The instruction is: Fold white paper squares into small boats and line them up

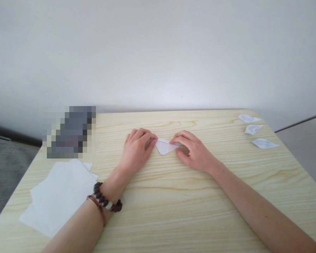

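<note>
A small piece of folded white paper (163,147) is held between my two hands near the middle of the table. It has a narrow folded strip along its far edge and a blunt point facing me. My left hand (138,147) pinches its left corner between thumb and fingers. At the other end, my right hand (191,149) grips the right corner in the same way, the fingertips covering that tip. Dark beads and a thin brown band circle my left wrist.
Three folded white paper shapes (264,143) lie in a column at the table's far right. Several loose white sheets (60,193) overlap at the left, beside my left forearm. Behind them is a dark, pixelated object (72,131). A white wall (173,56) borders the wood-grain table's (173,211) far edge.
</note>
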Action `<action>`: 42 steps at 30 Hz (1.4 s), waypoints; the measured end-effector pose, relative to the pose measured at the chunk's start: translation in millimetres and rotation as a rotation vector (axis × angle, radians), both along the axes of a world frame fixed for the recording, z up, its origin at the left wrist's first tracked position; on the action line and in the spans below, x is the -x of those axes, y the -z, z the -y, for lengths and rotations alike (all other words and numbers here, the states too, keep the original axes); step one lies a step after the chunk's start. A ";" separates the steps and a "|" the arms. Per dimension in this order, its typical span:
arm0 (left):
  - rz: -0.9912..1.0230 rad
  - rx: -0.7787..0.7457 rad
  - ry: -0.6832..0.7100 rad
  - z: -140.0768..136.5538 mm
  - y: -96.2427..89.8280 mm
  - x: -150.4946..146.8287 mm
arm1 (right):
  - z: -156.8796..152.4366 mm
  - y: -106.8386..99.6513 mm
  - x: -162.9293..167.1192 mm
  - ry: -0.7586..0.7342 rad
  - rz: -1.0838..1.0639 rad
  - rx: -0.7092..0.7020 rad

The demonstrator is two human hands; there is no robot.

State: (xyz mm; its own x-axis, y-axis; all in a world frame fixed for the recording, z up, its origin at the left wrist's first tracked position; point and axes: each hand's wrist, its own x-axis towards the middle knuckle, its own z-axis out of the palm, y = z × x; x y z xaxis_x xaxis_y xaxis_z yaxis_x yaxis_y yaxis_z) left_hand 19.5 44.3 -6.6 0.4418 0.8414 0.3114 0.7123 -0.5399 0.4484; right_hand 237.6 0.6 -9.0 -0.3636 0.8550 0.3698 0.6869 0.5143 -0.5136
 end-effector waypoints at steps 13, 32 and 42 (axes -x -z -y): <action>0.091 0.044 0.051 -2.5 -0.6 -1.1 | 2.3 0.0 -0.1 -0.065 -0.015 -0.025; 0.251 0.310 0.264 3.8 -13.7 0.8 | 1.8 2.6 -1.3 -0.069 -0.160 -0.159; 0.374 0.455 0.245 4.4 -13.6 0.6 | 2.0 1.7 -5.0 -0.104 -0.181 -0.108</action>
State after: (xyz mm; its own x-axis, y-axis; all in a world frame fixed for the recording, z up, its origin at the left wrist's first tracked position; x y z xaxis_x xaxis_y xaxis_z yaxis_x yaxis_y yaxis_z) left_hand 18.9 39.9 7.0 0.5688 0.8141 0.1168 0.3429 -0.3639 0.8660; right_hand 242.6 -1.4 -10.8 -0.3674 0.7684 0.5240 0.5289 0.6360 -0.5619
